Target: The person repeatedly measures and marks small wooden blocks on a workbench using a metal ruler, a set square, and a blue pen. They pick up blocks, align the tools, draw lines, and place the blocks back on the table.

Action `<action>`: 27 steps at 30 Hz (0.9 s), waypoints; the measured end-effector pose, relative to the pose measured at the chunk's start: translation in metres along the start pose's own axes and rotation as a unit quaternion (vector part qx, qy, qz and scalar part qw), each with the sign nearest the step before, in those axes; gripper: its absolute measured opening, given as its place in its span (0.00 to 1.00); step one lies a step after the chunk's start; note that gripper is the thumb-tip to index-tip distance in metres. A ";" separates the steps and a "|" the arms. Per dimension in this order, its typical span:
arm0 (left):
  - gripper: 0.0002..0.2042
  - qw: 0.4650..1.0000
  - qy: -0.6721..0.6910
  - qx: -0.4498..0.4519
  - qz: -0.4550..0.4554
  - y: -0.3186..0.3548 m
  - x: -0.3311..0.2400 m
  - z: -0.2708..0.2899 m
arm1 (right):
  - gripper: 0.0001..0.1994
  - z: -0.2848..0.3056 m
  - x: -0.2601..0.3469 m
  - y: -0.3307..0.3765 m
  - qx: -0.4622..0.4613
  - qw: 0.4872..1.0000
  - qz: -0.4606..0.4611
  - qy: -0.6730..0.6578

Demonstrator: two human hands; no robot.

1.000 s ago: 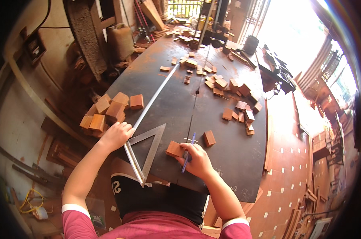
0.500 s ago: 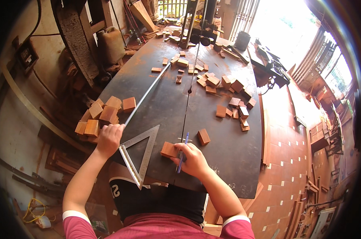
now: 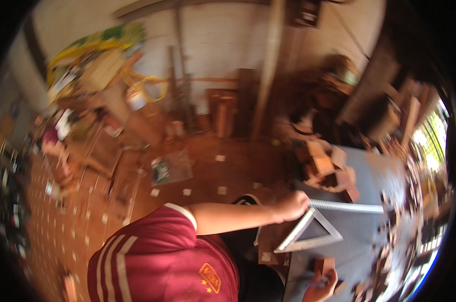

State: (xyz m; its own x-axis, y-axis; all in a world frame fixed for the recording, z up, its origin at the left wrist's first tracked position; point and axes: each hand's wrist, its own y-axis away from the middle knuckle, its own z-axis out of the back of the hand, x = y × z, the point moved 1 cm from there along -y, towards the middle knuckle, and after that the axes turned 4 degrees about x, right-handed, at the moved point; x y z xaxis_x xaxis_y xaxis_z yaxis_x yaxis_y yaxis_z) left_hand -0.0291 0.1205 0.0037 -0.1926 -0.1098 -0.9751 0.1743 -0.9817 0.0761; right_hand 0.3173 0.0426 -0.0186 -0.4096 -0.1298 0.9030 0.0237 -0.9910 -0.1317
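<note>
My left hand (image 3: 292, 206) is closed at the near end of a long thin metal strip (image 3: 348, 206), which runs out over the dark table. Beside that hand a metal triangle set square (image 3: 313, 244) lies on the table, one corner sticking out past the edge. In the lower part of the view, my right hand (image 3: 323, 288) has its fingers closed around the near side of a reddish wooden block (image 3: 325, 265). Blur hides any pen in this hand.
Several wooden blocks (image 3: 324, 163) are piled at the edge of the dark table (image 3: 358, 234). More small blocks lie blurred at right. Boards lean against the wall, and a clear plastic bag (image 3: 177, 168) lies on the tiled floor. Wood clutter (image 3: 104, 70) is heaped at far left.
The view has swung left, bringing the wall and floor in and moving the table to the right. Both hands stay at the strip and block. The blue pen in my right hand no longer shows.
</note>
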 end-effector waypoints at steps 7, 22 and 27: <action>0.14 0.974 0.171 0.079 0.125 0.065 0.014 0.007 | 0.18 -0.008 0.042 0.004 -0.016 0.966 0.134 0.223; 0.13 0.945 0.198 0.243 0.093 0.075 0.019 0.028 | 0.24 -0.008 0.026 0.002 -0.068 0.966 0.078 0.238; 0.09 0.909 0.270 0.255 0.190 0.096 0.025 0.035 | 0.28 -0.005 0.034 -0.008 -0.050 0.983 0.012 0.174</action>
State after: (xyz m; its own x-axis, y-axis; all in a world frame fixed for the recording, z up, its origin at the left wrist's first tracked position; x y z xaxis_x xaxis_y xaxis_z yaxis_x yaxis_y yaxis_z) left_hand -0.0512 0.0180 -0.0060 0.3130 -0.4993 -0.8079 -0.3680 -0.8480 0.3814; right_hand 0.2989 0.0465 0.0114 -0.6980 -0.1158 0.7067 -0.0464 -0.9775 -0.2060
